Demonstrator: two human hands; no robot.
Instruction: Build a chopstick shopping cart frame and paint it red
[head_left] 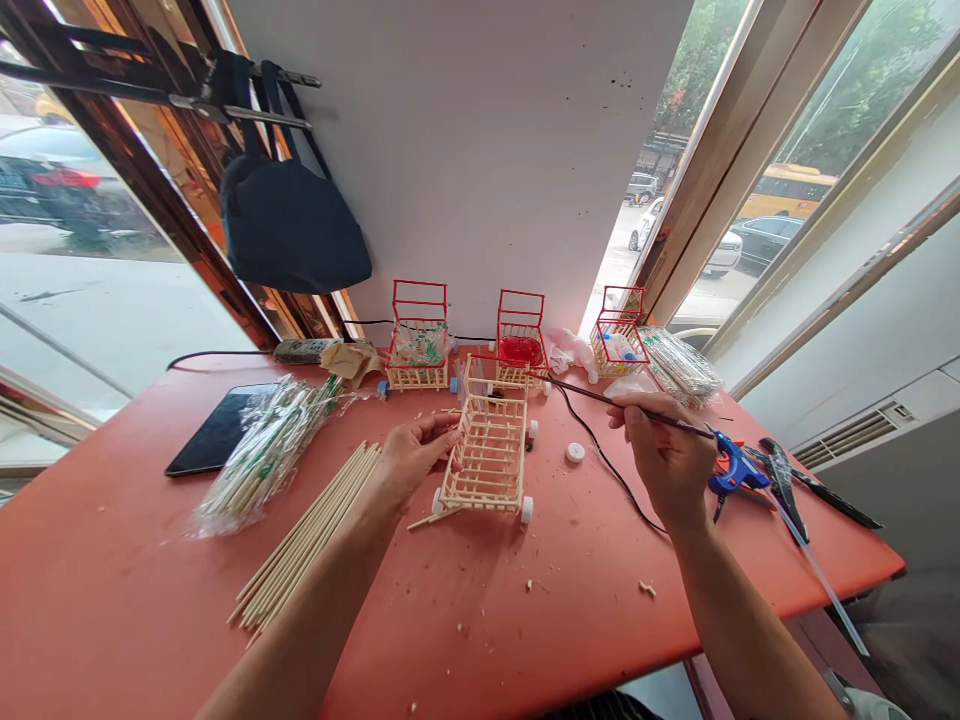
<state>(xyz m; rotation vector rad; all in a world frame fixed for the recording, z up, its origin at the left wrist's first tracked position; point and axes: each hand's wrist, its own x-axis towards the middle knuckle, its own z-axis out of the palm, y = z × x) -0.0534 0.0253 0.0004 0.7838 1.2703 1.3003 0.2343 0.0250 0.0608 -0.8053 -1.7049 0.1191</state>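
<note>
A small stick-built cart (487, 500) with white wheels stands on the red table in front of me. My left hand (416, 455) grips its left side between thumb and fingers. Between the fingers of my right hand (667, 460) is a slim dark paintbrush (592, 394), slanting left. Its tip is at the cart's upper handle end, where the top bar is red and the rest is bare wood. Whether the bristles touch the bar, I cannot tell. Behind it a second cart (521, 300) with a red handle frame holds a round red thing (520, 350).
Left of the cart lie loose sticks (307, 540), wrapped sticks (270, 450) and a dark tablet (217, 430). Two more red-framed carts (420, 285) (622, 290) stand at the back. A white cap (574, 453), black cable (600, 435), blue glue gun (735, 470) and pliers (784, 490) lie rightward.
</note>
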